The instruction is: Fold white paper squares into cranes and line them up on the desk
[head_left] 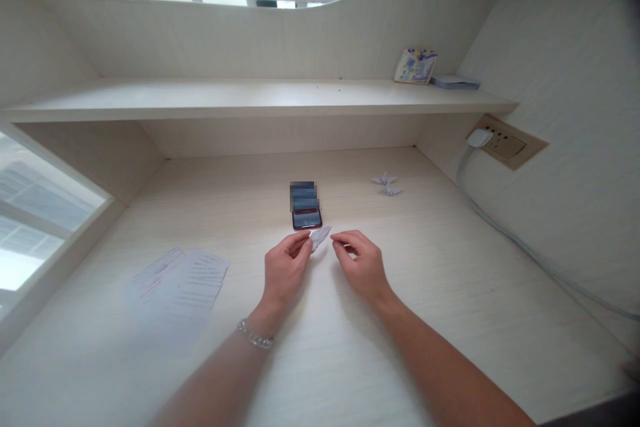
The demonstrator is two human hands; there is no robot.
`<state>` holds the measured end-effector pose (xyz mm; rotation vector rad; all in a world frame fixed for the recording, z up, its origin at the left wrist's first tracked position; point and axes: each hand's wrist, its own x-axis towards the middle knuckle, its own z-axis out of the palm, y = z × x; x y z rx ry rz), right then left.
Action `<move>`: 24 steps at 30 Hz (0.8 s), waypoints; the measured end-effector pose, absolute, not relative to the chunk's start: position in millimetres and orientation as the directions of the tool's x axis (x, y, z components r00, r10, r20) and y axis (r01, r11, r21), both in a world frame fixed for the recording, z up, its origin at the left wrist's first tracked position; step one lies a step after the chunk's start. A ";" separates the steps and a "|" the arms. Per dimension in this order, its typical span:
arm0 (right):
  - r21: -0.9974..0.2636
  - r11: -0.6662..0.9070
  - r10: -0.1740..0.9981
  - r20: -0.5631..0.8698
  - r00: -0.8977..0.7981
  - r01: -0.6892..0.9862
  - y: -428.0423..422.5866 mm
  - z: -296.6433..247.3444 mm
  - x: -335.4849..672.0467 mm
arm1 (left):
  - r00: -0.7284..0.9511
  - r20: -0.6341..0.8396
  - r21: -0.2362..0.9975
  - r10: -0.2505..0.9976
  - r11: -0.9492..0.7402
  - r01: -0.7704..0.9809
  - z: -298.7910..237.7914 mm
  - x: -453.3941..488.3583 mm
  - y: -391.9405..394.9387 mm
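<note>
The folded paper (320,237) between the left hand (286,268) and right hand (361,264) is white. Just beyond it, the phone (306,217) has a dark red rim. The bench (450,293) is pale cream with fine wood grain. Left of the hands, white sheets (177,283) carry red and grey print.

Under the hands, the table (450,293) is pale wood-grain laminate, smooth and matt. The folded piece (321,236) pinched between them is thin white paper, sharply creased. Just beyond, the phone (306,212) has a glossy glass face. A beaded metal bracelet (255,337) glints on the left wrist.
</note>
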<state>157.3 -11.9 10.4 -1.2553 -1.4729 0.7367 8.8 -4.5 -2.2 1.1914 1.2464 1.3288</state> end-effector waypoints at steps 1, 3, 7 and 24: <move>-0.918 0.263 0.960 0.280 0.018 0.296 -13.4 10.2 153.8 | -0.120 0.076 0.997 0.990 -0.075 0.019 -0.3 9.8 -6.1; -0.951 0.223 0.974 0.223 -0.023 0.216 -14.4 8.6 148.7 | -0.135 0.116 0.991 0.984 -0.105 0.088 4.4 12.3 -10.0; -0.995 0.091 0.995 0.089 -0.035 0.039 -10.0 3.2 148.5 | -0.029 0.198 0.960 0.980 -0.187 0.208 11.8 18.2 -17.8; -0.997 -0.071 0.986 -0.073 -0.150 0.018 -3.5 -0.2 162.4 | 0.145 0.037 0.987 0.989 -0.059 0.151 3.6 4.8 -5.6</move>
